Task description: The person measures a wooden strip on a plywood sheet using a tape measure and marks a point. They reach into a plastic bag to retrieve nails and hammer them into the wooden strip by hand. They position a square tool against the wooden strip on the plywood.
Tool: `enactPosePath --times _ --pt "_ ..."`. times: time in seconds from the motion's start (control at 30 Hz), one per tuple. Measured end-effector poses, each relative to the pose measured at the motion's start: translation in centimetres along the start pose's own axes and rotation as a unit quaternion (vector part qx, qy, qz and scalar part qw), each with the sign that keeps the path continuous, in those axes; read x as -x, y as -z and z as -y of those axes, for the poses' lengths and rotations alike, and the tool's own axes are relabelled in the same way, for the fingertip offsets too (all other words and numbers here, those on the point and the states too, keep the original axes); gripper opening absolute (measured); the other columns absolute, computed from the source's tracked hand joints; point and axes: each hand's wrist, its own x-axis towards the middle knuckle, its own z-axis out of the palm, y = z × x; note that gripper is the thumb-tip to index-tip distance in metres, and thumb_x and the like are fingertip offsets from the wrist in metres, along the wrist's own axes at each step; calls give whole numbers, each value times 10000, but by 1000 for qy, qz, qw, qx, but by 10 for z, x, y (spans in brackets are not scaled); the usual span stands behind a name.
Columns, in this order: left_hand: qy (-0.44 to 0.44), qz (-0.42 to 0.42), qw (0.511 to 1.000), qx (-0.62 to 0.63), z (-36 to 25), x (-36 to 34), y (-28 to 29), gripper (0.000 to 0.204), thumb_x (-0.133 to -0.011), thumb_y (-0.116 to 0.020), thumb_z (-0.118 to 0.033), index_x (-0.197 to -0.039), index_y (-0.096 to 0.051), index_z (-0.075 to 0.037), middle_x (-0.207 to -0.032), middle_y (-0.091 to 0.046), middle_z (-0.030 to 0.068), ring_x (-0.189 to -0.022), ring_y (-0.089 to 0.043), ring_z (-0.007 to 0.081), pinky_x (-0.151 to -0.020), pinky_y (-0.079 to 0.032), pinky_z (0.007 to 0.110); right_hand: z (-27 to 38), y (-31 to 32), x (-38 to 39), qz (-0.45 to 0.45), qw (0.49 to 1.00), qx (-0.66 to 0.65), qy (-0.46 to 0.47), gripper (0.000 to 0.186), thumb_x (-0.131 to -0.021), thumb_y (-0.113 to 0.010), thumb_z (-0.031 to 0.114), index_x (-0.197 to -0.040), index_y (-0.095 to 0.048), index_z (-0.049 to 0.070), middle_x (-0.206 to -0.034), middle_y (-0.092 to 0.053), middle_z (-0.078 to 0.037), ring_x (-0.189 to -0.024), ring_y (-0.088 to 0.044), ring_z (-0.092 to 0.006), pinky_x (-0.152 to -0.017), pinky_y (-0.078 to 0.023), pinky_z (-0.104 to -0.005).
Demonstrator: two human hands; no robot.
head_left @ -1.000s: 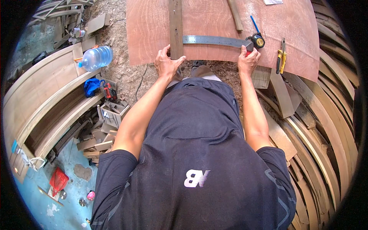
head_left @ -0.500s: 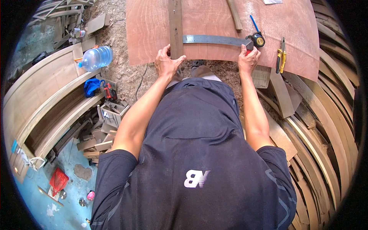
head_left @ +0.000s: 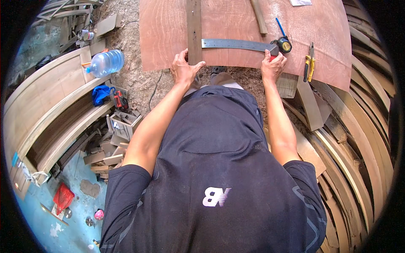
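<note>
My left hand (head_left: 184,71) is closed round the near end of a brown wooden strip (head_left: 194,33), thumb on its right side and fingers on its left. The strip lies on a reddish plywood sheet (head_left: 162,29), running away from me. At the sheet's near edge, my right hand (head_left: 273,67) grips the dark and red stock of a try square (head_left: 236,44). Its steel blade reaches left across the plywood, its tip against or very close to the strip. Just beyond my right hand sits a black and yellow tape measure (head_left: 284,44), with a blue pencil (head_left: 280,26) beside it.
Yellow-and-black pliers (head_left: 310,63) lie on the plywood's right part. A shorter wooden strip (head_left: 258,17) rests farther back. Stacked boards (head_left: 358,139) fill the right side. To the left are a curved wooden panel (head_left: 50,86), a large water bottle (head_left: 107,62) and offcuts (head_left: 103,158).
</note>
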Motion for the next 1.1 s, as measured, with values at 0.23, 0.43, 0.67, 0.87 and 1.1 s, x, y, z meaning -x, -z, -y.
enactPosePath --times 0.23,0.43,0.67,0.87,1.1 --pt "-4 -3 1000 -10 -2 0 0 796 -663 -981 -409 -1330 -677 -98 -1150 -705 132 -1083 -696 303 -977 -547 449 4 3 0 4 1000 -2 -12 690 -948 -734 523 -1281 -550 -53 -1184 -584 -262 -1142 -577 -445 -996 -467 -544" --pt "-13 1 999 -31 1 0 0 818 -671 -987 -427 -1309 -673 -22 -1172 -721 180 -1082 -714 311 -962 -578 431 3 4 -1 4 1000 -8 -8 686 -948 -739 512 -1276 -548 -59 -1182 -584 -263 -1142 -579 -449 -995 -466 -546" --pt "1 -5 1000 23 7 -2 -5 775 -655 -980 -396 -1305 -693 -85 -1124 -712 130 -1047 -711 294 -947 -568 442 2 3 -1 -5 1000 -22 0 667 -942 -754 484 -1270 -545 -57 -1158 -584 -266 -1128 -576 -454 -983 -463 -556" --pt "1 -8 1000 30 7 -3 -4 797 -647 -979 -396 -1317 -693 -71 -1118 -717 138 -1039 -714 284 -937 -574 432 -1 1 -2 -9 1000 -25 7 671 -941 -760 478 -1267 -541 -66 -1158 -583 -276 -1123 -577 -459 -977 -469 -555" --pt "5 -7 1000 29 4 0 -1 796 -652 -979 -392 -1319 -691 -68 -1120 -716 138 -1033 -713 281 -934 -573 432 0 3 -1 3 999 -43 -4 670 -956 -741 485 -1269 -532 -70 -1159 -579 -283 -1129 -572 -466 -985 -468 -555"
